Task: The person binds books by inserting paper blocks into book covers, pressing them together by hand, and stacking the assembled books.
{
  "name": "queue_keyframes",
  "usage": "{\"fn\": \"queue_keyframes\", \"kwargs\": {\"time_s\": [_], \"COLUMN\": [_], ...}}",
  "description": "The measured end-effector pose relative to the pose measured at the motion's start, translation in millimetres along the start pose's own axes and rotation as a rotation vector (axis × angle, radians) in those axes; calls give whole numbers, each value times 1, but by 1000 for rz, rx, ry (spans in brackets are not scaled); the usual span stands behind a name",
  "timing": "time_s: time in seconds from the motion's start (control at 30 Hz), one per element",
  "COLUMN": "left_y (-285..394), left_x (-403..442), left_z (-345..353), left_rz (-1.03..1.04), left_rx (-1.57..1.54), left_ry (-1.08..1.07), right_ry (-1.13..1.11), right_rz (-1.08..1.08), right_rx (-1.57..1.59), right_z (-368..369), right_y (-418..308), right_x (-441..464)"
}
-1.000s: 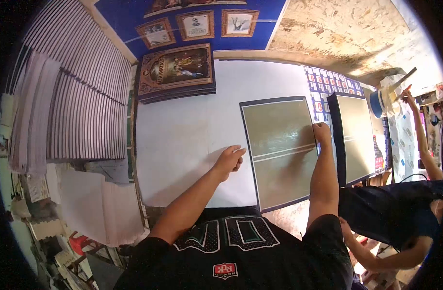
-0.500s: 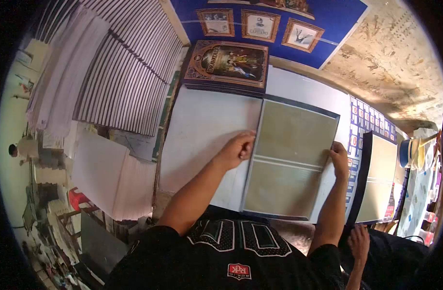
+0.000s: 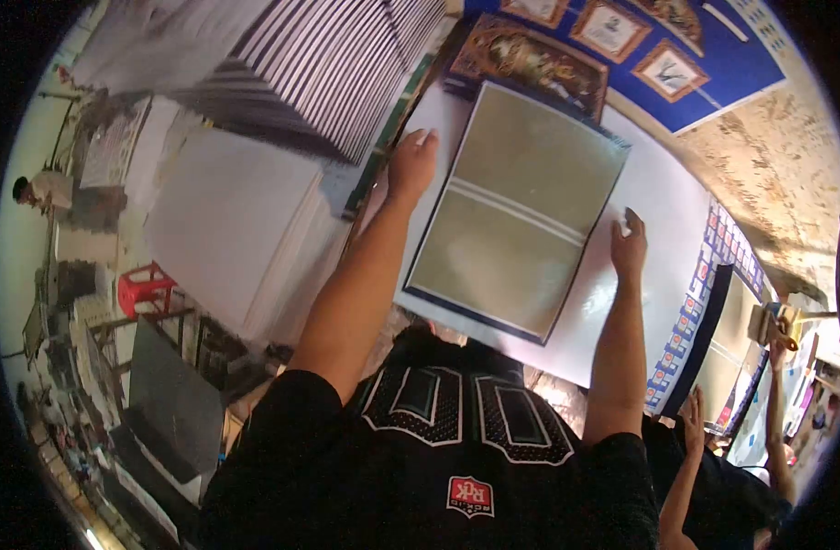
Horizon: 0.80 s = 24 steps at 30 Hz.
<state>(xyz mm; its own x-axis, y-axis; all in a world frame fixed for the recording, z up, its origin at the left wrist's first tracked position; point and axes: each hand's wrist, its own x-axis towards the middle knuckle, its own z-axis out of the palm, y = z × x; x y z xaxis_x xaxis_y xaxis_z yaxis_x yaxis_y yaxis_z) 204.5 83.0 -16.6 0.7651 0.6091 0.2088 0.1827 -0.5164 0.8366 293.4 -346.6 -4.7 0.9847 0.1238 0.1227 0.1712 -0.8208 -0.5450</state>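
An unfolded hardcover book case [image 3: 521,165] lies inner side up on the white tabletop, with two tan boards, pale strips between them and dark turned-in edges. Its far end overlaps the printed hardcover book stack [image 3: 539,60]. To the left of the case, my left hand [image 3: 412,167] is raised with fingers loosely bent and apart, not touching it. My right hand [image 3: 629,246] hovers over the table at the right, fingers parted and holding nothing. A gap separates it from the case's right edge.
Tall stacks of striped boards [image 3: 319,69] and pale sheets [image 3: 227,220] stand at the left. A red stool [image 3: 145,289] is on the floor. At the right, a co-worker's hand [image 3: 693,417] is by another cover [image 3: 727,348]; their other hand holds a brush-like tool [image 3: 775,325].
The case has shifted left over the table, toward the book stack. Both my hands have come away from its sides. My view has turned; the co-worker's raised arm now shows.
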Motion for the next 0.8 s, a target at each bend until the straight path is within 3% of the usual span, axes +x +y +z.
{"fn": "queue_keyframes", "kwargs": {"time_s": [0.03, 0.13, 0.2, 0.27, 0.33, 0.37, 0.4, 0.47, 0.53, 0.57, 0.6, 0.63, 0.7, 0.73, 0.8], "left_y": [19, 3, 6, 8, 2, 2, 2, -4, -5, -6, -6, -2, -1, -2, -3], "left_x": [-23, -106, -145, -176, -203, -215, -229, -255, -268, -274, -279, -283, -291, -294, -300], "left_z": [-22, -47, -71, -91, -111, -122, -130, -150, -175, -187, -201, -214, -231, -239, -254], "left_rz": [-152, 151, 173, 206, 234, 201, 205, 249, 259, 277, 266, 253, 239, 263, 276], "left_rx": [153, 616, 639, 656, 586, 536, 536, 500, 371, 214, 241, 198, 163, 167, 194], "left_ry": [-148, -164, -202, -240, -342, -383, -373, -364, -412, -487, -457, -542, -601, -615, -591], "right_ry": [-25, -25, -8, 21, -101, -4, 5, -30, -145, -131, -94, -136, -401, -524, -562], "right_rz": [-102, -276, -300, -324, 74, -110, 23, 92, 62, -144, -615, -861, -1119, -1233, -1338], "right_rx": [-161, -408, -495, -378, -176, -174, -26, 107, 11, 287, 273, 296, 382, 224, 98], "right_z": [1, 7, 7, 2, -26, -24, -25, -28, -14, 1, -1, 6, 2, 4, 21], "right_y": [18, 25, 25, 30, -16, -6, -39, -142, -217, -248, -294, -333, -405, -428, -458], "right_x": [-14, -73, -105, -119, -119, -114, -108, -107, -109, -118, -127, -134, -148, -153, -166]}}
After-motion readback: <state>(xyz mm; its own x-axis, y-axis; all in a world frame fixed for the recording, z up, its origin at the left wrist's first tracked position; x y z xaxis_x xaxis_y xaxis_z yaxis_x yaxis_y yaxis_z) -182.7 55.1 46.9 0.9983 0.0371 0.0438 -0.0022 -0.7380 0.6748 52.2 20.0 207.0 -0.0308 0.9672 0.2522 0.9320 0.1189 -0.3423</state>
